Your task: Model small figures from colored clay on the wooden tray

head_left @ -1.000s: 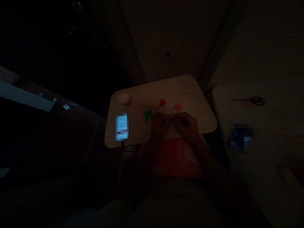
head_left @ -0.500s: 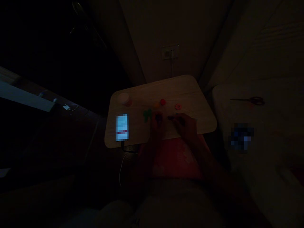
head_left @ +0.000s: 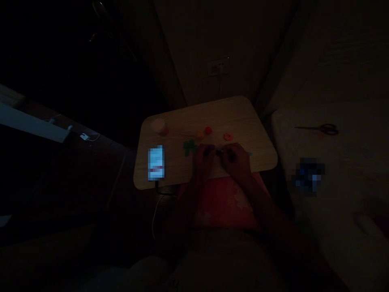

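The room is very dark. My left hand [head_left: 203, 160] and my right hand [head_left: 235, 160] meet over the near edge of a small wooden table [head_left: 237, 113]. Their fingertips pinch together around a tiny dark item that I cannot make out. Just beyond them lie small coloured pieces: a green one [head_left: 189, 147], an orange one [head_left: 199, 134], a red one [head_left: 208, 130] and a pink ring-like one [head_left: 227, 136].
A lit phone [head_left: 156, 162] with a cable lies on the table's left side, and a pale round cup [head_left: 159, 126] stands behind it. Scissors [head_left: 322, 129] rest on the bed at right. A wall socket [head_left: 218, 67] is behind the table.
Half a second ago my hands were slightly apart; now they have come together again, fingertips touching at the middle. The coloured pieces have not moved.
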`<control>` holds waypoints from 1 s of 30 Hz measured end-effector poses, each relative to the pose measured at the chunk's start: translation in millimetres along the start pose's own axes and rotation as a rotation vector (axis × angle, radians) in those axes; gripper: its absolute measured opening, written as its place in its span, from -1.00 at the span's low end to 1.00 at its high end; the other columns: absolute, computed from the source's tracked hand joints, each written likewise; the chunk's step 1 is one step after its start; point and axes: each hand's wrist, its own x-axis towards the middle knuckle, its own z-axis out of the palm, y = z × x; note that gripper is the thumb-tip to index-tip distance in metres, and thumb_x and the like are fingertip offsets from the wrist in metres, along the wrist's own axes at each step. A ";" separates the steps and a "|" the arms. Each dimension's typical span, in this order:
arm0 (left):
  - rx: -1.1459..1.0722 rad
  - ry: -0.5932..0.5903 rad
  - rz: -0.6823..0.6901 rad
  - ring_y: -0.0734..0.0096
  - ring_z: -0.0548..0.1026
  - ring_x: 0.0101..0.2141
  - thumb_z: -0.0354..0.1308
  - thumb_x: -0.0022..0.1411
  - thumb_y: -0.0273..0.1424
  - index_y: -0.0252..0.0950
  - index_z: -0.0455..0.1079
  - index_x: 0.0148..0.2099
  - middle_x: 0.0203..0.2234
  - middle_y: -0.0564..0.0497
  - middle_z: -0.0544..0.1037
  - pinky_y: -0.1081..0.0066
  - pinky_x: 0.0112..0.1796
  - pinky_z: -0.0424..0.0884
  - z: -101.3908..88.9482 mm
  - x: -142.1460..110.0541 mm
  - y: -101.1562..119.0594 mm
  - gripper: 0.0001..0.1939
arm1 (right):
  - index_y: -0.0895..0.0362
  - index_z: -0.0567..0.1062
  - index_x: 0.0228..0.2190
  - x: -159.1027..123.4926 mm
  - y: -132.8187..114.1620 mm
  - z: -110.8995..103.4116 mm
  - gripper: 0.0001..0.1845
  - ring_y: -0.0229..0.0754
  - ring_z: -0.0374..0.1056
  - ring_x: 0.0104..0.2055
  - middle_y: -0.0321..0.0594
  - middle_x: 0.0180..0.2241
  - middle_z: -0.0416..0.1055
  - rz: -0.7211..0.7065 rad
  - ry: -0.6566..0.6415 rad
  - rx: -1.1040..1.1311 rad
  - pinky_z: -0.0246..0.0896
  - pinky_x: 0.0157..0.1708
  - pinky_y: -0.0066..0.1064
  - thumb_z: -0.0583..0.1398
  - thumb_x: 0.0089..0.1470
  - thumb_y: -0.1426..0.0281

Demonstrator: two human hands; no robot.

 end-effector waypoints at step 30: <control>-0.030 -0.284 0.027 0.39 0.36 -0.43 0.00 0.41 -0.09 -0.27 0.34 -0.42 -0.50 0.03 0.42 0.36 -0.33 0.29 0.5 -4.2 13.3 -0.56 | 0.03 0.67 -0.36 -7.2 3.7 -5.2 -0.91 -0.14 0.48 -0.35 -0.20 -0.38 0.58 -0.075 -0.072 0.208 0.40 -0.32 -0.29 0.35 0.12 0.30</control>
